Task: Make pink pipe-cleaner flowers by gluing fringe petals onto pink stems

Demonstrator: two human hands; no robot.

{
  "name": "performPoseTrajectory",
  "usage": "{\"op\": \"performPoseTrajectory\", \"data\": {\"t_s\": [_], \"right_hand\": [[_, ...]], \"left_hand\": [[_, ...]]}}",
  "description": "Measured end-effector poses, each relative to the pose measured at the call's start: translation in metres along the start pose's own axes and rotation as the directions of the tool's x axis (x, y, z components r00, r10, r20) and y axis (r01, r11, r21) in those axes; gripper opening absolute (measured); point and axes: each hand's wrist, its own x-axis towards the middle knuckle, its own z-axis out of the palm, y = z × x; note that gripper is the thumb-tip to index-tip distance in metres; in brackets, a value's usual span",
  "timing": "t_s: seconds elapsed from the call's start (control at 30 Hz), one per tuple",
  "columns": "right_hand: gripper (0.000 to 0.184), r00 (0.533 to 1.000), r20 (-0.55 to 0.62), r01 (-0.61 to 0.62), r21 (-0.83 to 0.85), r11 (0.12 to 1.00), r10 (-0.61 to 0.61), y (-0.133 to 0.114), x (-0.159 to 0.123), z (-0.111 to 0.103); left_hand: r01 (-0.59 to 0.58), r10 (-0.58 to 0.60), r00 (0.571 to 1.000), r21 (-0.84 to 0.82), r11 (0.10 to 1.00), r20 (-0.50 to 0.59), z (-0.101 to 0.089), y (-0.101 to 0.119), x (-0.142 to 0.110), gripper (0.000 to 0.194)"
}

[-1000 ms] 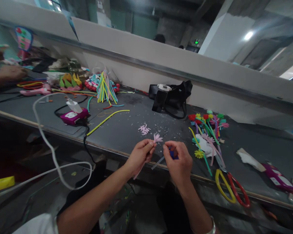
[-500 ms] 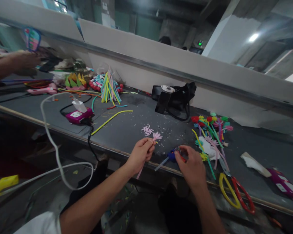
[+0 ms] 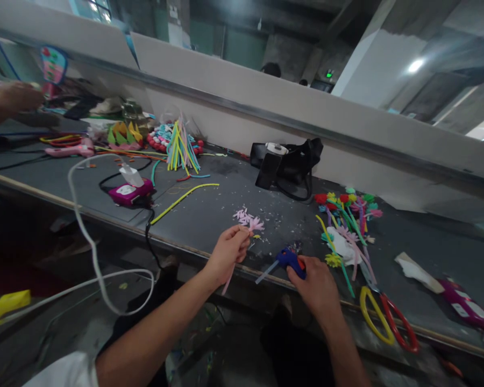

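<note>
My left hand (image 3: pixel 230 248) is closed in a pinch on a pink pipe-cleaner flower (image 3: pixel 256 223). Its petals fan out past my fingertips and its stem hangs below my fist over the table edge. Just behind the flower lies a small pile of short pink pieces (image 3: pixel 242 216). My right hand (image 3: pixel 317 284) has its fingers around the handle of a blue hot glue gun (image 3: pixel 285 258) with a red-orange trigger. A clear glue stick (image 3: pixel 267 272) juts from its back end toward the table edge. The gun's nozzle is hard to make out against the dark tabletop.
Finished pipe-cleaner flowers (image 3: pixel 347 207) and scissors (image 3: pixel 373 312) with yellow and red handles lie to the right. A black bag (image 3: pixel 302 164) stands behind. At left are a purple power strip (image 3: pixel 129 192), a white cable (image 3: pixel 89 236) and another person's hand (image 3: pixel 18 98).
My right hand has shifted slightly down and right and its fingers now wrap the glue gun's handle. My left hand moved a little left with the flower. The other person's hand moved left.
</note>
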Motion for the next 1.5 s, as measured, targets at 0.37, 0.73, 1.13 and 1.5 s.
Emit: {"op": "performPoseTrajectory", "data": {"t_s": [0.37,0.73,1.13,1.5], "right_hand": [[0.033,0.915,0.060,-0.164,0.959,0.231,0.400,-0.040,-0.003,-0.043],[0.029,0.952,0.229,-0.289,0.892,0.349,0.203,-0.082,-0.020,-0.035],[0.027,0.986,0.047,-0.150,0.693,0.705,0.163,-0.079,-0.021,-0.028],[0.023,0.996,-0.026,-0.046,0.651,0.758,0.083,-0.080,-0.019,-0.029]], "left_hand": [[0.024,-0.024,1.000,0.009,1.000,0.005,0.000,-0.001,0.000,0.027],[0.013,-0.013,1.000,-0.010,1.000,-0.020,-0.001,-0.006,0.002,0.026],[0.028,-0.029,0.999,0.009,1.000,0.025,0.001,-0.008,0.000,0.028],[0.007,-0.008,0.999,0.032,0.999,0.035,0.001,-0.010,-0.001,0.026]]}}
